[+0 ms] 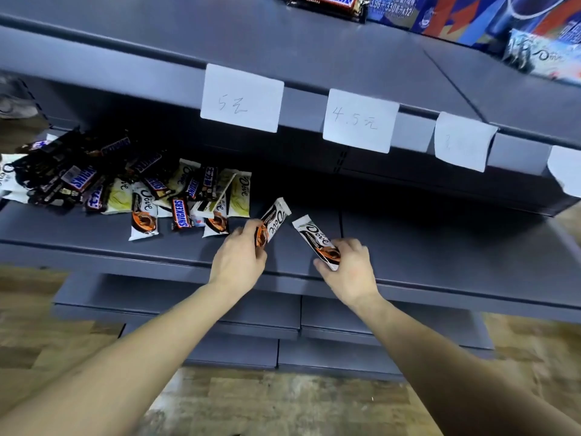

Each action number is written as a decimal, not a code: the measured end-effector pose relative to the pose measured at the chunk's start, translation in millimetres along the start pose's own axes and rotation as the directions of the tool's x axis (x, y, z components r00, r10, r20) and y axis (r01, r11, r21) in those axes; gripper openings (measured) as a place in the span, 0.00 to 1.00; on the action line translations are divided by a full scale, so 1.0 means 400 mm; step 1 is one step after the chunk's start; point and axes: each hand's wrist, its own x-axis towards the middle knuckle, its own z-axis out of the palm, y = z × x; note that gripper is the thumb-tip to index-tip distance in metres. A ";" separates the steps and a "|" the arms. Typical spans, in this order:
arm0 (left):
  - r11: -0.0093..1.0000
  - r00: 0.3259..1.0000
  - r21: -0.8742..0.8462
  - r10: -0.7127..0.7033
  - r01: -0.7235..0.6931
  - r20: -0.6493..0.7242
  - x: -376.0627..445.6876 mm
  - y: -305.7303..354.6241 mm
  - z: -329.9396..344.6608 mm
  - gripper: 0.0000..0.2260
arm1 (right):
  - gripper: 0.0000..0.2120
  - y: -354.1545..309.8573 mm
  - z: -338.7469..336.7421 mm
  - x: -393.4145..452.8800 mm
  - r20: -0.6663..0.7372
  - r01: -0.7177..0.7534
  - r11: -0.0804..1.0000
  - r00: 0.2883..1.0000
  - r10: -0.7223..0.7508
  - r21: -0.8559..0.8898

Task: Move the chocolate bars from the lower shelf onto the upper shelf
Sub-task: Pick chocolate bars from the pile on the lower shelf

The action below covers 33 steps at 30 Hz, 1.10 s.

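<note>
Two bare forearms reach up from the bottom edge toward the lower shelf (440,247), a flat dark-grey metal board. The left hand (238,258) has its fingers curled round the lower end of a white-wrapped chocolate bar (274,221); the bar's long axis tilts up and to the right, its free end pointing toward the back of the shelf. The right hand (349,265) pinches the lower end of a second white chocolate bar (316,239), whose long axis tilts up and to the left. The two free ends lean toward each other but stay apart. Both wrappers are glossy film, slim and rectangular, with dark script lettering and an orange-brown picture at the held end. To the left on the same shelf lies a loose pile of bars (125,187), dark-brown and white wrappers overlapping at mixed angles. Above, the upper shelf (188,36) is a matt grey surface; white paper price tags (242,97) with handwritten figures hang from its front edge. A brown bar (327,3) and blue printed boxes (471,17) sit at its back. The floor (283,401) shows wood grain.
</note>
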 end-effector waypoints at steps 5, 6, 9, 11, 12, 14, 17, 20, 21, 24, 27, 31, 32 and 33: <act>1.000 0.999 0.003 -0.029 0.029 0.014 0.006 -0.003 0.000 0.26 | 0.19 -0.009 0.004 0.008 -0.017 -0.062 0.998 0.998 0.063 0.032; 0.999 0.999 0.005 -0.035 0.035 0.010 0.009 -0.003 0.000 0.25 | 0.19 -0.009 0.003 0.010 -0.010 -0.074 0.997 0.997 0.074 0.033; 0.998 0.998 0.046 -0.054 0.053 0.013 0.019 0.001 0.000 0.23 | 0.17 -0.011 -0.002 0.015 0.008 -0.092 0.996 0.996 0.092 0.013; 0.995 0.998 0.089 -0.057 0.055 0.012 0.024 0.005 0.001 0.22 | 0.16 -0.013 -0.005 0.014 0.004 -0.093 0.996 0.996 0.093 0.013; 0.992 0.998 0.110 -0.059 0.058 0.011 0.026 0.008 0.003 0.21 | 0.16 -0.014 -0.005 0.011 -0.003 -0.091 0.996 0.996 0.091 0.017; 0.986 0.997 0.151 -0.071 0.070 0.003 0.030 0.016 0.008 0.23 | 0.16 -0.017 -0.005 0.005 -0.017 -0.084 0.996 0.996 0.084 0.023; 0.975 0.997 0.207 -0.079 0.076 0.004 0.038 0.029 0.019 0.26 | 0.16 -0.018 -0.007 -0.002 -0.028 -0.074 0.997 0.997 0.074 0.019; 0.979 0.996 0.190 -0.080 0.071 0.040 0.043 0.038 0.023 0.29 | 0.17 -0.016 -0.012 -0.007 -0.022 -0.065 0.998 0.998 0.065 0.006; 0.982 0.996 0.178 -0.078 0.067 0.052 0.043 0.039 0.022 0.30 | 0.17 -0.014 -0.014 -0.008 -0.020 -0.060 0.998 0.998 0.060 0.007; 0.984 0.996 0.168 -0.066 0.055 0.063 0.037 0.039 0.013 0.31 | 0.17 -0.014 -0.020 -0.005 -0.007 -0.052 0.999 0.999 0.052 -0.001; 0.987 0.994 0.145 -0.082 0.071 0.074 0.036 0.041 0.004 0.31 | 0.18 -0.014 -0.023 0.000 -0.003 -0.048 0.999 0.999 0.048 -0.022; 1.000 0.993 0.001 -0.019 0.019 0.116 0.043 0.047 0.018 0.29 | 0.19 -0.012 -0.025 -0.002 -0.014 -0.045 0.998 0.999 0.044 -0.032; 0.997 0.991 -0.075 0.045 -0.036 0.127 0.045 0.052 0.020 0.27 | 0.19 -0.010 -0.026 -0.002 -0.017 -0.043 0.998 0.999 0.043 -0.036; 0.988 0.986 -0.111 0.115 -0.102 0.119 0.051 0.056 0.021 0.25 | 0.19 -0.007 -0.028 -0.004 -0.020 -0.044 0.998 0.999 0.043 -0.044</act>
